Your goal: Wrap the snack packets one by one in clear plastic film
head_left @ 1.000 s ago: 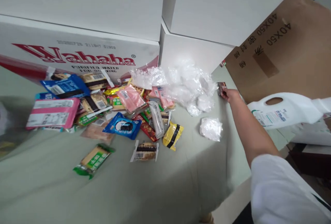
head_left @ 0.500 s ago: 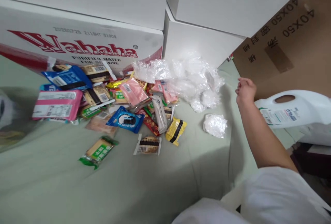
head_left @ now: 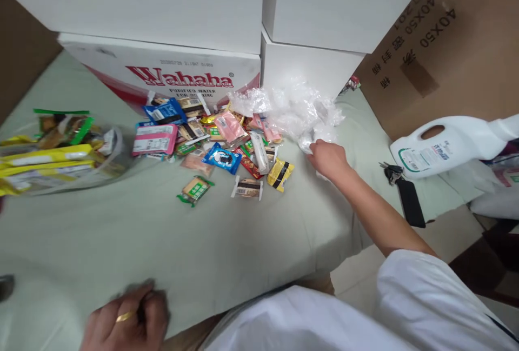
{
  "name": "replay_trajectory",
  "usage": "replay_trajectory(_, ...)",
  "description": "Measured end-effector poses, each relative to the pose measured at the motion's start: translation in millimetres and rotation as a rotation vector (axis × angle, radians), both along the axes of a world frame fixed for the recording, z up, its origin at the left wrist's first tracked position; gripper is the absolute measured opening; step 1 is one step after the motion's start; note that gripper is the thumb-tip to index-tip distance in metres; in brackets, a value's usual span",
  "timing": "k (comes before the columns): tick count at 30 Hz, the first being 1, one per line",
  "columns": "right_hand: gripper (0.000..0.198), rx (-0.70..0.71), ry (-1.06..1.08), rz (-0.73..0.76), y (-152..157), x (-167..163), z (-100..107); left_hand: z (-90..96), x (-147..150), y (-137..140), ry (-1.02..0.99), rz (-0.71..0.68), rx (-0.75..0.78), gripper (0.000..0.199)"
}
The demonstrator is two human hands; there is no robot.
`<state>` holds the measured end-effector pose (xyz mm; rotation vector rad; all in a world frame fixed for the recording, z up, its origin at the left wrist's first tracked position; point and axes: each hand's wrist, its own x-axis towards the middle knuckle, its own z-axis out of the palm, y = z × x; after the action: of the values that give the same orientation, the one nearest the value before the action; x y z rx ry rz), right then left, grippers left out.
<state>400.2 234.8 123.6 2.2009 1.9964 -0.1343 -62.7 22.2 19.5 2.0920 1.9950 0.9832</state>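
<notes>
Our right hand [head_left: 330, 161] reaches to the near edge of the clear plastic bundles [head_left: 292, 116], its fingers curled inward at the crinkled film; their tips are partly hidden, so we cannot tell whether they grip it. We do best, we judge, to pinch one bundle by its loose film and lift it straight up, since thin plastic may cling to its neighbours. Our left hand [head_left: 125, 318], half-curled and blurred, is near the table's front edge; we cannot tell whether it holds anything. Snack packets [head_left: 222, 157] crowd the bundles' left side, cartons [head_left: 178, 75] block the back, and a white jug [head_left: 450, 145] and keys [head_left: 391, 172] lie to the right of our forearm.
</notes>
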Motion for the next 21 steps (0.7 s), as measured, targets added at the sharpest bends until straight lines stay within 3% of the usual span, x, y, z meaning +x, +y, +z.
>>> replay_trajectory(3,0.022,-0.03,-0.024,-0.037,18,-15,-8,-0.1,2,-1,0.269,0.001,0.162,0.012)
replay_trajectory(7,0.023,0.026,0.079,0.003,1,-17,0,0.2,4,-2,0.293,-0.011,0.206,0.01)
replay_trajectory(9,0.017,0.103,0.387,0.022,-25,-18,6,-1.2,3,-3,0.276,0.0,0.206,0.008)
replay_trajectory(11,0.015,0.169,0.839,0.002,-59,-25,6,-0.6,1,-3,0.225,0.028,0.173,0.008)
replay_trajectory(13,0.021,0.182,1.168,-0.055,-92,-37,0,5.2,4,-1,0.115,0.065,0.072,0.01)
replay_trajectory(16,0.022,0.149,1.3,-0.109,-130,-61,-18,23.6,26,8,-0.172,0.041,-0.205,0.017)
replay_trajectory(21,0.02,0.149,1.391,-0.106,-159,-93,-42,52.3,116,38,-0.747,-0.263,-0.578,0.029)
